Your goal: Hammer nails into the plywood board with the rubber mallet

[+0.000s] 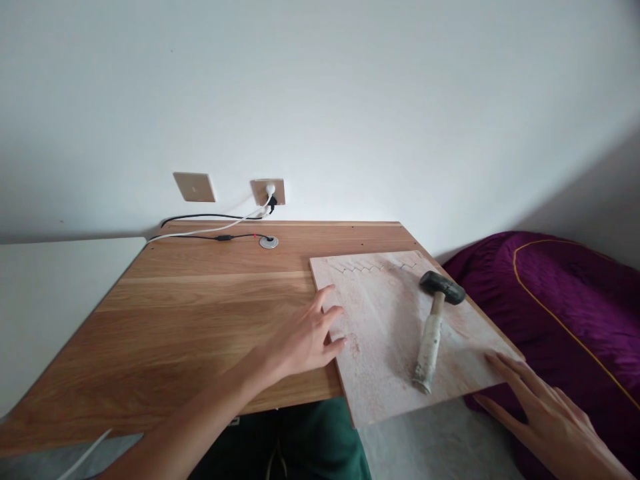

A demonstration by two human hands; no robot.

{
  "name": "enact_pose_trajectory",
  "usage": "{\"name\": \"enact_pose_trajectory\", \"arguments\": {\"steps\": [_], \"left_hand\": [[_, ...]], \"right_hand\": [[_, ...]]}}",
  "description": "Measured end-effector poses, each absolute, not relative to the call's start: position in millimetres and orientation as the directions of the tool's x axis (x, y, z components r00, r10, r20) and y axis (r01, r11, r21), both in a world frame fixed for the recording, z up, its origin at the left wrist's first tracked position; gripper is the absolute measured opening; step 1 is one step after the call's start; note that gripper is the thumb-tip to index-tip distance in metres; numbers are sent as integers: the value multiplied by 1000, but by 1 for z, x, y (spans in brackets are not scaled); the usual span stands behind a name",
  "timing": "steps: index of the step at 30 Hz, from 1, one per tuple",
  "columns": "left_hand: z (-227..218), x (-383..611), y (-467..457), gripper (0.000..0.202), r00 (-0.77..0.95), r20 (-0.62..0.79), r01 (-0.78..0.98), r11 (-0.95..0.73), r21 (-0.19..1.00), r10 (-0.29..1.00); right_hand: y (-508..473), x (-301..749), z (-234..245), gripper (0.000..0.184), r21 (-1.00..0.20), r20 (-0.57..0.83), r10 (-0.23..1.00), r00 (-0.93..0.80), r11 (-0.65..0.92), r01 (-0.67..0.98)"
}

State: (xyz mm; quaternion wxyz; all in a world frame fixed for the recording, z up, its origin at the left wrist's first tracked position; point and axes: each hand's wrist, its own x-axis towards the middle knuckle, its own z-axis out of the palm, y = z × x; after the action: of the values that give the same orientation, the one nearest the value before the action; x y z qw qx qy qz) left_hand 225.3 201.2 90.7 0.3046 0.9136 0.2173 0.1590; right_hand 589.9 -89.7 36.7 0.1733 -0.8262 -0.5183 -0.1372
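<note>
A flat, pale pinkish board [380, 360] lies on the right part of the wooden table, its front corner jutting past the table's front edge. On top of it rests a hammer [429, 347] with a black head and a worn white handle, head away from me. My left hand [310, 333] is at the board's left edge, fingers spread and bent, thumb low, holding nothing. At the front right corner, my right hand [545, 407] has its fingers stretched over the board's top; its thumb shows apart, just off the front edge. Neither hand touches the hammer.
The wooden table [200, 327] stands against a white wall. Cables [200, 233] run from a wall socket [269, 192] along its back, near a round grommet [269, 243]. A white panel [60, 300] stands left. Purple fabric [565, 313] bulges at the right, beside the table.
</note>
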Motion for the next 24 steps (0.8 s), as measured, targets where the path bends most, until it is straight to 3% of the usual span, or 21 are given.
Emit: {"name": "enact_pose_trajectory", "arguments": {"steps": [3,6,11,16,19,21,24], "left_hand": [[93,236,213,40,871,158,278,-730,624,466],[96,243,227,47,881,149,251,-709,659,450],[91,250,244,51,890,188,117,-608,785,415],[71,236,262,36,858,194,8,-389,921,476],[63,220,277,32,833,121,37,-274,961,540],[59,212,285,36,818,73,24,-161,987,570],[57,204,290,43,770,18,-64,50,997,637]], "right_hand": [[-93,596,41,65,-127,289,856,428,-409,904],[-97,599,42,65,-154,263,852,452,-425,892],[-100,602,42,69,-152,281,858,431,-403,902],[-97,589,52,83,-177,384,833,399,-358,917],[-86,553,65,61,-291,442,770,461,-363,885],[-66,514,74,37,-403,405,809,426,-260,877],[-18,448,86,23,-494,434,851,296,-50,868]]}}
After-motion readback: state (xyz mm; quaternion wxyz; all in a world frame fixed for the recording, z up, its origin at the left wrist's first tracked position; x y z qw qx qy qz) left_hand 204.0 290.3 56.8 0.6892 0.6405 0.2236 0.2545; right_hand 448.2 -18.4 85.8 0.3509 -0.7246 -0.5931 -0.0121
